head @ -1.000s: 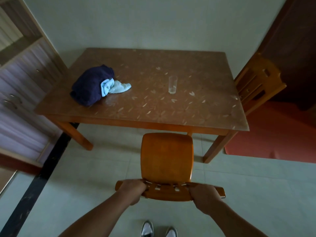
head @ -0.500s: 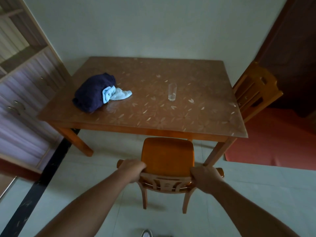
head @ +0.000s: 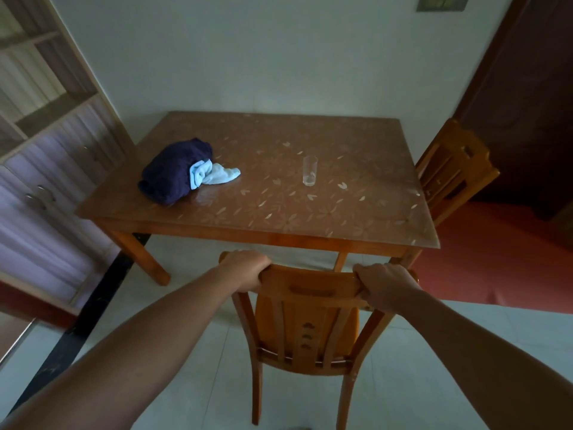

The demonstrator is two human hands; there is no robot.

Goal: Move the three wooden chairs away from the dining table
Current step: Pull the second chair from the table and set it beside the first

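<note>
My left hand (head: 248, 270) is clenched on the left end of the near chair (head: 305, 324)'s top rail; my right hand (head: 383, 285) is wrapped round the right end. The chair stands between my arms, short of the dining table (head: 279, 209) ahead. I'd pull evenly, legs level, clear of the second chair (head: 454, 169) beyond my right hand.

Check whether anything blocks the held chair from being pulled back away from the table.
Nothing visible does. Both the left hand and right hand grip the top rail of the chair, which stands clear of the table. The floor around its legs looks bare; the space behind the person is out of view.
</note>
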